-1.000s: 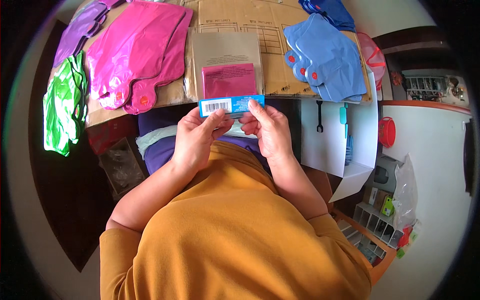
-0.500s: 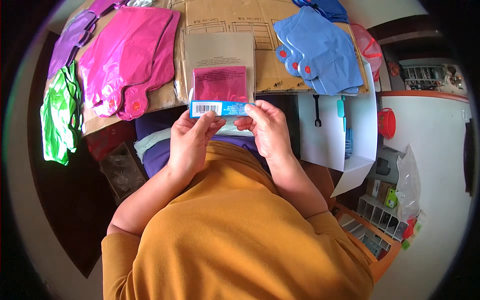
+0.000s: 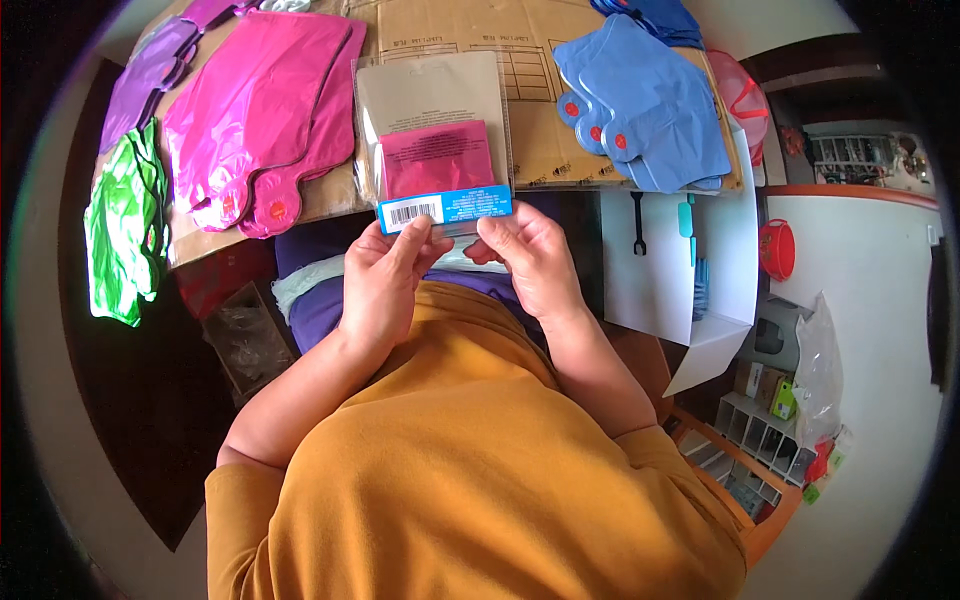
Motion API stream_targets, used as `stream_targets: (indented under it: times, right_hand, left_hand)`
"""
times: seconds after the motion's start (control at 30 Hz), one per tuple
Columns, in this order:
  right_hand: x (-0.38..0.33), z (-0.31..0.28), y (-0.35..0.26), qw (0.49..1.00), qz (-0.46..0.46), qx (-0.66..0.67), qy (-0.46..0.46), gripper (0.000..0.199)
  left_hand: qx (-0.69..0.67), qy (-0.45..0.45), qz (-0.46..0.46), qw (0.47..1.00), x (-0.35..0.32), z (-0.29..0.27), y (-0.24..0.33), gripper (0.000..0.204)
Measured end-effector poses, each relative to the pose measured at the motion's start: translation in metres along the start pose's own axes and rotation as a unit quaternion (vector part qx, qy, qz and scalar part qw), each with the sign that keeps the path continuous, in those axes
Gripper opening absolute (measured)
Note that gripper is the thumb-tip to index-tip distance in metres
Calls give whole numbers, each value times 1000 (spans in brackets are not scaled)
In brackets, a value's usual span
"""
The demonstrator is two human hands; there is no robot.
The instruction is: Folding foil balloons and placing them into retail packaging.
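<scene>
From the head view I see both of my hands raised in front of my chest, holding one flat clear packet (image 3: pixel 435 140) by its lower edge. My left hand (image 3: pixel 385 285) has its grip closed on the packet's lower left corner: the thumb lies over the front of the blue strip (image 3: pixel 445 208) that runs along the bottom, just under its barcode patch, and the fingers curl behind. My right hand (image 3: pixel 530 260) is closed on the lower right part of the same strip, fingertips bent against the edge, thumb tucked toward the middle. Neither grip is open; both pinch tight on the packet, with only a narrow gap between the two hands.

The packet stands nearly upright, tilted slightly away from me, over the near edge of the cardboard-covered worktop (image 3: pixel 470 30). Inside it I can make out a grey backing card above and a folded magenta piece (image 3: pixel 436 158) below, sitting just above the blue strip.

On the worktop to the left lie flat pink foil balloons (image 3: pixel 265 110), with purple foil balloons (image 3: pixel 150 75) beyond them and a green foil balloon (image 3: pixel 120 235) hanging over the left edge. To the right lies a stack of blue foil balloons (image 3: pixel 650 100). A white open box (image 3: pixel 665 275) sits just right of my right forearm
</scene>
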State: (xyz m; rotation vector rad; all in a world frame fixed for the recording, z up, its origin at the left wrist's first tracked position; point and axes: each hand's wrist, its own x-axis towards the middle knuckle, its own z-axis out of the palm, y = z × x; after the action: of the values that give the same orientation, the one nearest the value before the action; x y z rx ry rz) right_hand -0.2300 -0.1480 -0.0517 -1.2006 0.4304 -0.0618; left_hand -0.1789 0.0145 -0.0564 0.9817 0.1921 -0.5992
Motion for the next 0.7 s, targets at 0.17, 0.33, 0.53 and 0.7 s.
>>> stream_targets:
  times: [0.17,0.33,0.53,0.7]
  right_hand:
    - [3,-8,6,1000,28,-5,-6,24]
    - [3,-5,6,998,34,50,7,22]
    - [10,3,12,993,16,121,-7,20]
    - [7,-1,9,994,43,99,17,20]
  left_hand:
    - [-1,-17,-32,999,2,-6,-1,15]
    - [61,-3,-82,995,2,-3,10,19]
    - [329,-33,-28,943,5,2,27,33]
    - [666,-47,247,702,-2,18,87,35]
